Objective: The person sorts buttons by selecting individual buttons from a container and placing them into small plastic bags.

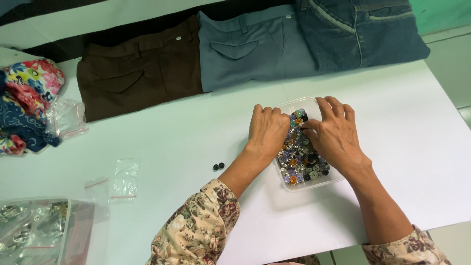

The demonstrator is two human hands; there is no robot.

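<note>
Clear plastic tub (327, 180), shallow and rectangular, heaped with mixed buttons (300, 159): purple, black, silver, a few orange and green. Sitting on the white worktop (196, 142), right of centre, just below the folded trousers. Left hand (267, 131) palm down at the tub's left rim, fingers (265, 112) curled over the edge, tips hidden, grip impossible to tell. Right hand (334, 133) palm down over the tub's right side, fingers (335, 105) bent down into the pile, thumb tucked toward the buttons; pinching one or not, cannot tell. Floral sleeves at both forearms. Two loose black buttons (218, 167) lying on the worktop left of the left wrist. Brown trousers (137, 76), grey-blue trousers (250, 49) and blue jeans (358, 32) side by side along the far edge.
</note>
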